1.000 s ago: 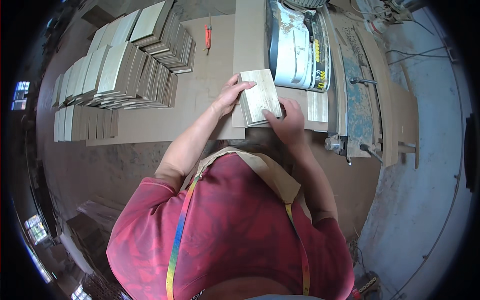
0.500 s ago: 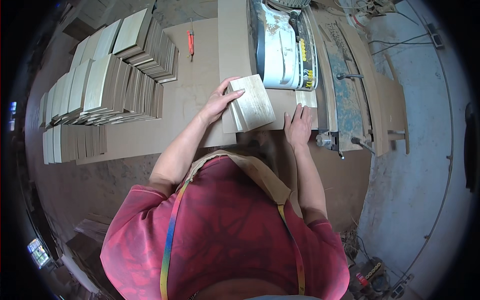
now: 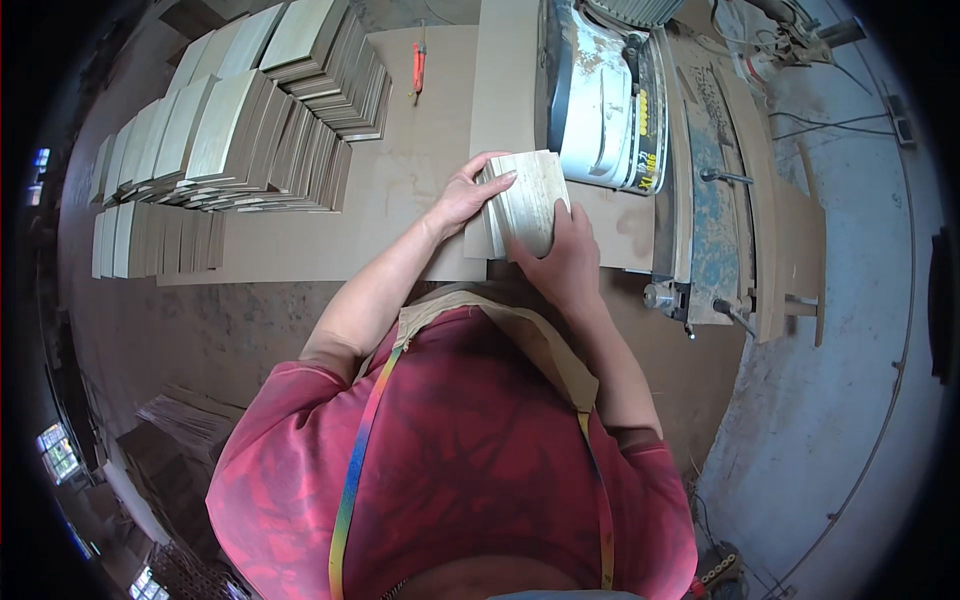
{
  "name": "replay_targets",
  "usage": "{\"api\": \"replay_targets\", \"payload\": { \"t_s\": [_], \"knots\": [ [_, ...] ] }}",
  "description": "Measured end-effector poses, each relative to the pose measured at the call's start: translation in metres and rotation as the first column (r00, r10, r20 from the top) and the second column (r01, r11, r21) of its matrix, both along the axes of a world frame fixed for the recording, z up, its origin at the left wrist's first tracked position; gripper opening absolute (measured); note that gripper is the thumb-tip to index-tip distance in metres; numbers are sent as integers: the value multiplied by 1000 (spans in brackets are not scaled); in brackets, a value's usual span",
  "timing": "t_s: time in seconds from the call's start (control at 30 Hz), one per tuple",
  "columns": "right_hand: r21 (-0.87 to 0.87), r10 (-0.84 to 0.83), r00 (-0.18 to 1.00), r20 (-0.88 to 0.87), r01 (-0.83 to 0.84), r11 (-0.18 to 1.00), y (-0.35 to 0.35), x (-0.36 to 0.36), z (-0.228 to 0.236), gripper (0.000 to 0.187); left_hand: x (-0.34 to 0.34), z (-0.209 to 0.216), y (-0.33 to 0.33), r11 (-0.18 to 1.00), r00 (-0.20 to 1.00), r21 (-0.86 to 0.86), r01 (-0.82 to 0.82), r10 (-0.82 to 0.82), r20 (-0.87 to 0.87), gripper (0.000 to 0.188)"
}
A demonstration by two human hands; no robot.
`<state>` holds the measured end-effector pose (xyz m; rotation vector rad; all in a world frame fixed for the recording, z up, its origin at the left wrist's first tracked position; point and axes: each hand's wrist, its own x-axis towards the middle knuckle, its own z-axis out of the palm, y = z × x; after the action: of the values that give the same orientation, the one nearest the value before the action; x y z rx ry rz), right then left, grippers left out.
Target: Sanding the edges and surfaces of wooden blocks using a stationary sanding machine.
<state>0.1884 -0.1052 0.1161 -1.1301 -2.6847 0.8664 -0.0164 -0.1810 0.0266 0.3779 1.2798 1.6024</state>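
At frame centre we clamp our left hand and right hand on a small stack of pale rectangular wooden boards above the brown worktop

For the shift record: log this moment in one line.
left hand on stack edge | right hand gripping small stack of boards | workbench

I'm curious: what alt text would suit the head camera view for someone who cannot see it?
Seen from above, a person in a red shirt holds a small stack of pale wooden boards between left hand and right hand over a brown workbench. Rows of stacked boards lie left, a worn metal machine right.
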Motion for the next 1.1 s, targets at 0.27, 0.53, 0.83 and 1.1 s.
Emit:
{"api": "replay_targets", "payload": {
  "t_s": [0.27,0.53,0.83,1.1],
  "knots": [
    [358,-312,937,-157,348,866,29,97,-62,75,-20,7,-12,995,996,58,85,-84,-18,62],
    [585,-332,927,-173,368,723,39,76,-134,63,-35,22,-43,995,994,-16,101,-102,-35,64],
    [534,-236,936,-261,344,773,89,49,-134,51,-20,4,-41,999,1000,-26,-18,18,3,63],
    [263,-8,962,-273,82,961,-3,2,-23,77,10,9,-14,995,996,-51,-86,86,-18,59]
  ]
}}
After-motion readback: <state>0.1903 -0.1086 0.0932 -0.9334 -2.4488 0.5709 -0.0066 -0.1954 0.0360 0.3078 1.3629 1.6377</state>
